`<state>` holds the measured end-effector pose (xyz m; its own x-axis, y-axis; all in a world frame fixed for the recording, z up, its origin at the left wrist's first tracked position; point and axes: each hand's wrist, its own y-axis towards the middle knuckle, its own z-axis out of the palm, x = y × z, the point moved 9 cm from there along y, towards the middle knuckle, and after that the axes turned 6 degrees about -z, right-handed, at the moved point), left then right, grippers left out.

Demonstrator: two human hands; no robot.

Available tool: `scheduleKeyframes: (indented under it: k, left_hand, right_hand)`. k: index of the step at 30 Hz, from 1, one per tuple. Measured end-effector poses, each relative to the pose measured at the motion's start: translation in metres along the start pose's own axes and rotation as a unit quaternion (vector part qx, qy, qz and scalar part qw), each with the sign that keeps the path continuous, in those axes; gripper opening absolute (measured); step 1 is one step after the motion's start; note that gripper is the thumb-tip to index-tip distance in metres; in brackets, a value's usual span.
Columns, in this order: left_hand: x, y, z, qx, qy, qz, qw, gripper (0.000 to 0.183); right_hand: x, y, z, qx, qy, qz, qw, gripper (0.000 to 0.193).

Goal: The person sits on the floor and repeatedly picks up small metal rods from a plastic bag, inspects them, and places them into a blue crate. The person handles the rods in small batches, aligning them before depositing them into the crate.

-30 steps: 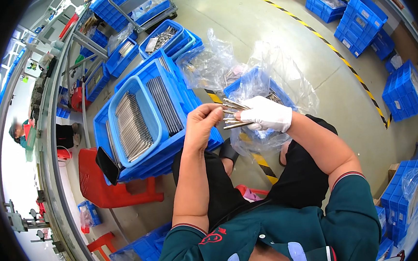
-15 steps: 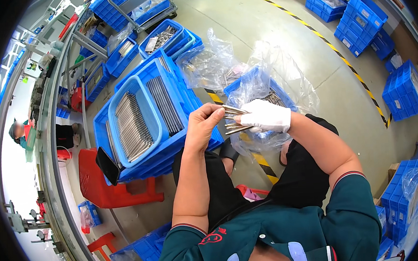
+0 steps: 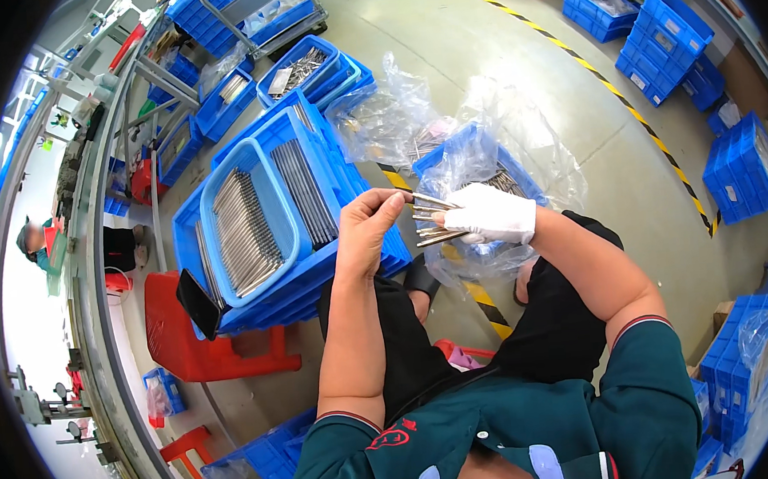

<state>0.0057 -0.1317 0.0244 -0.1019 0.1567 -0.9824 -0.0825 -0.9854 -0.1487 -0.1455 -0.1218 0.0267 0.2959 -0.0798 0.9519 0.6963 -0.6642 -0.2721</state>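
Note:
My right hand [image 3: 495,214], in a white glove, is closed around several thin metal rods [image 3: 437,234] whose ends stick out to the left. Bare and ungloved, my left hand [image 3: 370,227] pinches the end of one rod at the top of that bunch. Under the gloved hand stands a blue crate [image 3: 530,183] lined with clear plastic, with more rods inside. To the left, a light blue tray [image 3: 292,237] holds a neat row of rods and rests on a larger blue crate [image 3: 336,259].
A red stool [image 3: 173,343] stands under the crates on the left, with a black phone-like slab [image 3: 198,306] leaning there. Clear plastic bags [image 3: 376,120] lie ahead on the floor. Blue crates [image 3: 664,42] are stacked at the right. A person [image 3: 41,241] is at the far left.
My left hand has shifted slightly left and down, its fingers still at the rod ends. The gloved right hand stays nearly in place with its bunch.

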Motion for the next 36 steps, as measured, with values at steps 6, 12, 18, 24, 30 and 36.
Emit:
scheduleKeyframes:
  k: [6, 12, 18, 24, 30, 36]
  left_hand:
    - [0.003, 0.000, 0.012, 0.040, -0.006, -0.015, 0.999, 0.022]
    - [-0.003, -0.003, 0.015, 0.073, 0.031, 0.005, 0.997, 0.019]
    - [0.005, -0.003, 0.018, 0.093, 0.009, -0.021, 0.995, 0.020]
    - [0.004, 0.007, -0.006, -0.038, -0.038, -0.001, 0.999, 0.024]
    - [0.043, 0.015, 0.021, -0.005, -0.346, -0.060, 0.936, 0.024]
    - [0.024, 0.018, 0.056, 0.162, -0.184, -0.047, 0.968, 0.026]
  right_hand:
    - [0.008, -0.003, 0.004, 0.016, -0.063, 0.002, 0.998, 0.045]
    - [0.003, -0.003, 0.007, 0.039, -0.043, -0.007, 0.998, 0.040]
    - [-0.003, -0.001, 0.013, 0.033, 0.011, -0.013, 0.999, 0.038]
    - [-0.018, 0.002, 0.007, 0.024, 0.137, 0.013, 0.990, 0.029]
    - [-0.019, 0.011, 0.013, 0.022, 0.317, -0.006, 0.948, 0.025]
    - [-0.032, 0.014, 0.044, 0.066, 0.083, 0.037, 0.994, 0.023]
